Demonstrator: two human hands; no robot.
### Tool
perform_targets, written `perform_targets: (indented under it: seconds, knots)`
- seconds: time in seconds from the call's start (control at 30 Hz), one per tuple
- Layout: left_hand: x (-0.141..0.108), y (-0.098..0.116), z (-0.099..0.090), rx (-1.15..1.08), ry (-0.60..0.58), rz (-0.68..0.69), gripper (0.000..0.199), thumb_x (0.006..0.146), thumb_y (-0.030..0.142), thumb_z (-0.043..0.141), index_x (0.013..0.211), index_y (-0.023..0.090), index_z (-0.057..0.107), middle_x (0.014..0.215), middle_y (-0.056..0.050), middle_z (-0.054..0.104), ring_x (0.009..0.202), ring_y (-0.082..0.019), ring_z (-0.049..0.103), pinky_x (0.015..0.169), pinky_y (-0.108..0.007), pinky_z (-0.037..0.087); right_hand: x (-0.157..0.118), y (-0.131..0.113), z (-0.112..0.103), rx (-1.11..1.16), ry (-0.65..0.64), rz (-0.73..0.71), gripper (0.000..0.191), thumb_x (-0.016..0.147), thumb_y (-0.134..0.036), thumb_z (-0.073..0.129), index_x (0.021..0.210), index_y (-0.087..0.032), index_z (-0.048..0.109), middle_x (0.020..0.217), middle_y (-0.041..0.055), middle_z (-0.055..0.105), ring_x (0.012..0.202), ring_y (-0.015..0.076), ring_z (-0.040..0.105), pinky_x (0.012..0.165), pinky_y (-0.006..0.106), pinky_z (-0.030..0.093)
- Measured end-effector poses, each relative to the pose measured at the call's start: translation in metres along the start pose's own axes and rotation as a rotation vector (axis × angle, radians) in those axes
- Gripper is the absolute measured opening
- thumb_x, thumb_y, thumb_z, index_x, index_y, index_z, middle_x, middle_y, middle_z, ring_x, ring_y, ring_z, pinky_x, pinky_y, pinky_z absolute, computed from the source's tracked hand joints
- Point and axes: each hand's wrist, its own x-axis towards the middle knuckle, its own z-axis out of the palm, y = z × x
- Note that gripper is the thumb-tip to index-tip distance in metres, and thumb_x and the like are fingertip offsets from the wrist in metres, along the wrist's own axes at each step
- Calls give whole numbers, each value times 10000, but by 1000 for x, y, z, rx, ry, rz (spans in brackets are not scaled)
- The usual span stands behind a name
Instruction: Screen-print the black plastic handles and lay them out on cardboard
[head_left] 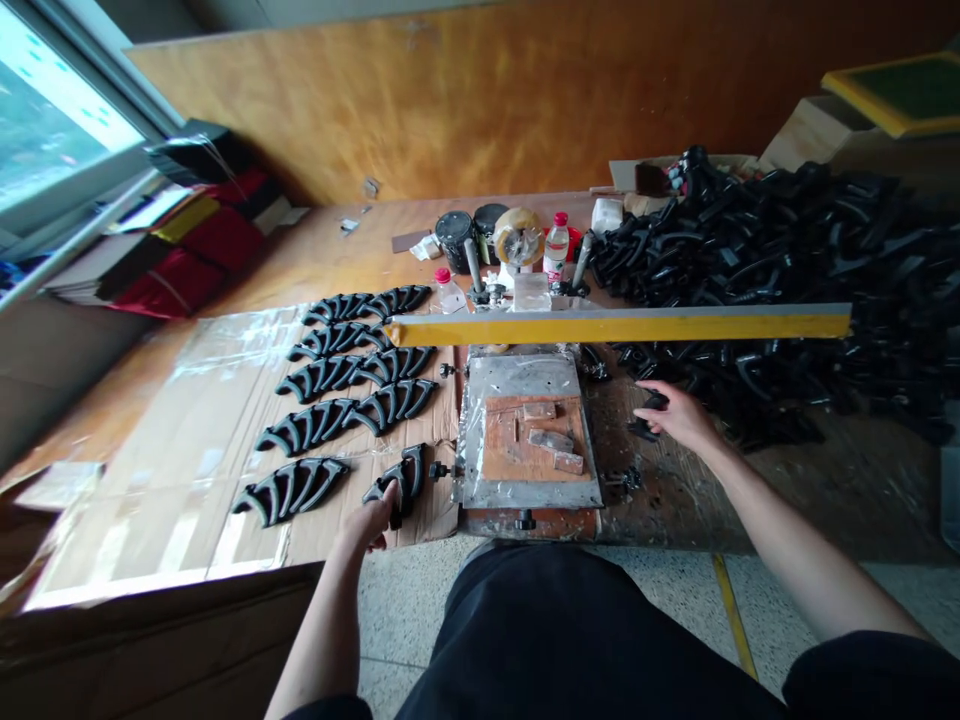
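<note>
My left hand (369, 518) grips a black curved plastic part (401, 483) at the lower end of the rows, on cardboard (375, 510). Beside it, several matching fan-shaped black parts (345, 375) lie in pairs. My right hand (680, 416) closes on a small black plastic part (651, 412) at the edge of a large heap of similar parts (780, 270). Between my hands sits a metal plate (525, 430) bearing an orange board with small brick-coloured blocks. A long yellow and grey bar (615, 325) spans above the plate, its far end over the heap.
Black ink cans, a tape roll, and bottles (556, 250) stand at the bench's back. A yellow frame with green mesh (896, 95) rests upper right. Red and black folded goods (180, 250) lie by the window. Clear plastic sheeting covers the cardboard at left. A tiled floor lies below.
</note>
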Motion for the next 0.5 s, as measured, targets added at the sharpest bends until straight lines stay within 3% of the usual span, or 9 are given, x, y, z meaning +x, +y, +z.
perform_targets:
  seconds: [0.07,0.1,0.2,0.27,0.37,0.43,0.5]
  knots:
    - [-5,27,-19,126,-109,-80,657,723,784,447,589,157,591,364,-112,511,373,-292,555,379,-356,412,-7,-42,29,54,-34,-141,375,758,-477,675,993,-187,644,677,9,663,579,179,648,552,287,499]
    - [-9,44,-28,142,-133,-56,676,735,787,429,594,149,600,397,-131,546,393,-289,569,390,-348,418,-12,-59,45,20,-39,-209,340,768,-500,667,908,-191,640,684,16,671,603,182,651,568,285,489]
    - [-34,111,-47,-38,-53,308,660,791,750,414,771,136,654,566,-115,659,417,-207,580,425,-291,441,-24,-93,90,-229,5,-351,295,825,-496,633,827,-202,607,719,30,691,636,185,643,584,271,431]
    - [-62,161,-52,-317,22,649,647,833,722,391,1018,160,652,681,-74,695,440,-140,575,447,-231,438,-29,-100,115,-406,47,-386,292,875,-486,582,855,-195,600,752,57,704,656,193,646,582,267,402]
    - [-107,223,-51,-741,-76,949,683,870,706,331,1230,174,563,735,-55,692,466,-95,564,465,-191,431,-32,-97,136,-586,120,-440,313,903,-487,547,884,-179,601,796,90,710,698,202,657,600,266,401]
    - [-132,242,-47,-878,-162,1026,702,884,705,286,1210,152,572,708,-49,672,463,-90,550,465,-191,430,-31,-94,139,-629,181,-499,298,876,-476,595,854,-179,603,792,86,705,723,198,657,610,259,418]
    - [-147,239,-41,-932,-193,1039,701,891,701,273,1162,141,597,712,-49,659,490,-101,559,461,-204,433,-29,-90,131,-641,289,-581,245,845,-426,648,799,-188,614,750,65,699,705,183,648,590,246,445]
